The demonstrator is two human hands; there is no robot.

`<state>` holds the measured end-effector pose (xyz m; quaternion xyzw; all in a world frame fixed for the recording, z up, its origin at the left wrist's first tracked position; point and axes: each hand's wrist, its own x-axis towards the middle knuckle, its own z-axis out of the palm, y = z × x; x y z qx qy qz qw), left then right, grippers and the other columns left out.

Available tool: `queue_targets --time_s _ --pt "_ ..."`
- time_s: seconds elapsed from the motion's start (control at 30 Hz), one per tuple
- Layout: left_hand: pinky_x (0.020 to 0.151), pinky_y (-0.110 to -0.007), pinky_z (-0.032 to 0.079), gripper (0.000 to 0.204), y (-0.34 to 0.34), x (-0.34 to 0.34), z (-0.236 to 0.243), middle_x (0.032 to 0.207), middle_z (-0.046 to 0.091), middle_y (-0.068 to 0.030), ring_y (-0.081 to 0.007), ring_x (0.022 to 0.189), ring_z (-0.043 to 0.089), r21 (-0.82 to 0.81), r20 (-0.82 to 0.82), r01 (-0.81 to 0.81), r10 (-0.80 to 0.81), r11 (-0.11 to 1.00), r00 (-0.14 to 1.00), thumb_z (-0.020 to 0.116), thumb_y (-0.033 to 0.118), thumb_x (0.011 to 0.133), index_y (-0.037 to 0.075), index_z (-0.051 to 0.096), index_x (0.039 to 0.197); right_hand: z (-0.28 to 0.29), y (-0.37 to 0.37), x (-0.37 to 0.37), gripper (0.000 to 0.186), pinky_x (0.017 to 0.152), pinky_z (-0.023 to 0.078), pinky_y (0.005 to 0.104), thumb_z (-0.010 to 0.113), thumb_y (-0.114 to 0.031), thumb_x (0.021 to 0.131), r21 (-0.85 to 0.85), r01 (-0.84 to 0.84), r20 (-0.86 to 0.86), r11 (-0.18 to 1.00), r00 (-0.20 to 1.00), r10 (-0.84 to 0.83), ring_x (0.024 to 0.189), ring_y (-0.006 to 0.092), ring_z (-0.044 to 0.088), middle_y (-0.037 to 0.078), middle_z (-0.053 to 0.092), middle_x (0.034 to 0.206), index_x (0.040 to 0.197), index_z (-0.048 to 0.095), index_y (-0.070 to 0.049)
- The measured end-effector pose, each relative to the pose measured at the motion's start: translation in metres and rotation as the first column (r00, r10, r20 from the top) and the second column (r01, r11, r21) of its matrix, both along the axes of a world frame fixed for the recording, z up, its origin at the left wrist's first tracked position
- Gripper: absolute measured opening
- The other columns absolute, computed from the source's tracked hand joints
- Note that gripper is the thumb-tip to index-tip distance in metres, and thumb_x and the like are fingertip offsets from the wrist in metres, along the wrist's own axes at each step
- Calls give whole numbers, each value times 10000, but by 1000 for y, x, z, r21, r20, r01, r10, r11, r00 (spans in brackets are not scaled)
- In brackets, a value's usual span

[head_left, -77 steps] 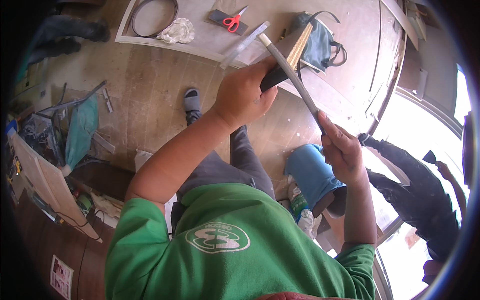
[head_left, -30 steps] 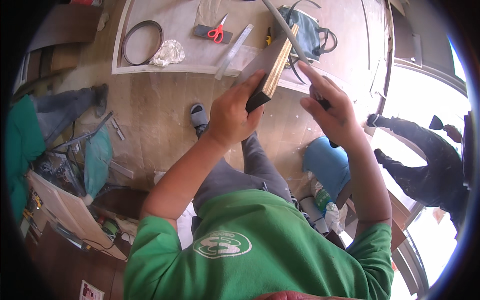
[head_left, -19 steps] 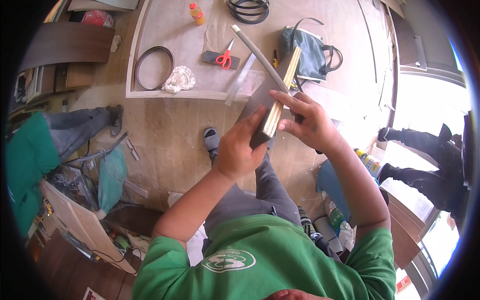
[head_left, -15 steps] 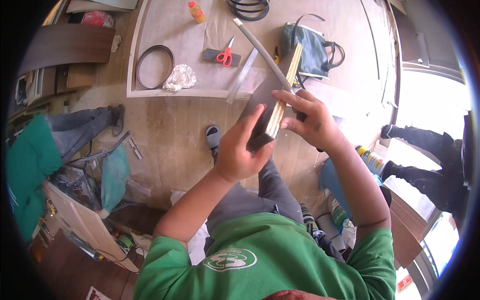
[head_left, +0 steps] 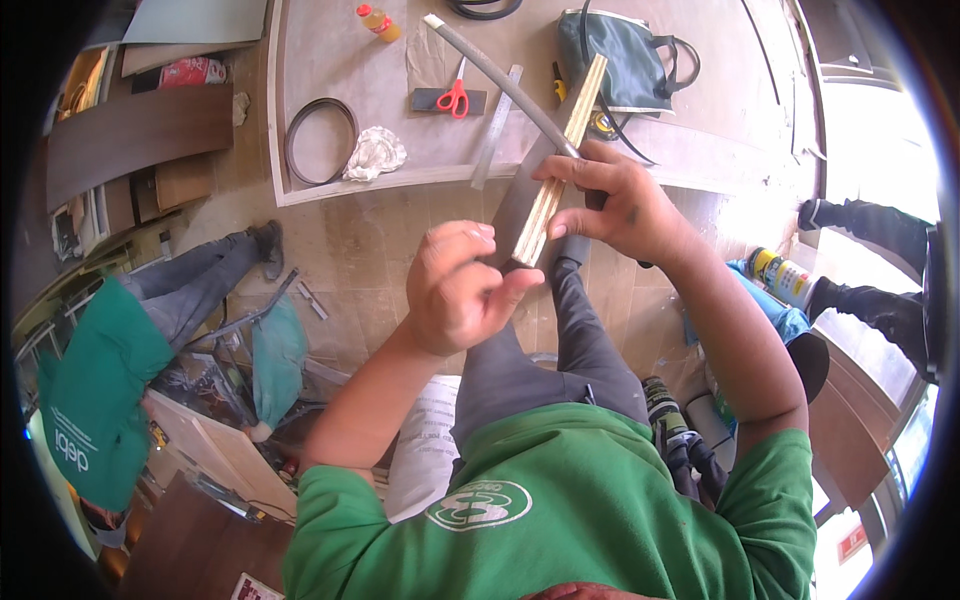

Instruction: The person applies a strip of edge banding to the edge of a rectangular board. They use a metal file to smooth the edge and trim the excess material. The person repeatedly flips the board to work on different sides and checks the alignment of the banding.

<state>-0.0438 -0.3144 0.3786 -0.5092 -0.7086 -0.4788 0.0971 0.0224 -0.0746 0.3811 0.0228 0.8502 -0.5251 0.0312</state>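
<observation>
My right hand grips a dark board with a pale layered wood edge. A long grey strip with a pale tip crosses the board diagonally, against that hand's fingers. My left hand is beside the board's near end, fingers loosely bent and apart, thumb at or near the corner. Beyond, on the worktable, lie red-handled scissors on a dark piece, a steel ruler, a coiled band, crumpled cloth, an orange bottle and a dark green bag.
A person in green lies or crouches at left among metal frames and panels. Stacked boards are at upper left. Another person's dark-clad legs are at right, near a can and a blue item.
My left hand's fingers have lifted off the board and loosened. My right hand has moved onto the board with the grey strip crossing it. The view has shifted, showing more at left.
</observation>
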Motion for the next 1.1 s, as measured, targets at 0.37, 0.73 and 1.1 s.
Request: queue_targets --time_s 0.37,0.73,1.1 --pt "835 -407 537 365 3 -2 0 1183 562 -120 -280 975 618 -104 -2 -42 42 994 999 818 227 866 76 636 1144 -1 2 -4 609 760 460 349 869 -409 727 -32 19 -5 999 1000 -19 830 206 537 52 559 893 1224 708 -95" --pt "883 -421 544 213 11 -12 10 1189 589 -68 -287 1095 581 -155 -205 60 -92 986 974 800 142 850 137 725 1050 -7 11 -5 611 753 452 349 866 -425 733 -71 -8 -30 997 1000 6 827 209 536 56 554 902 1223 708 -96" --pt "996 -455 497 680 -9 12 -12 1347 621 -200 -382 1231 595 -302 275 -117 204 946 939 818 423 838 0 612 1329 -13 17 -9 639 823 486 361 891 -436 703 -105 31 28 994 999 -28 904 226 604 81 612 991 1214 707 -99"
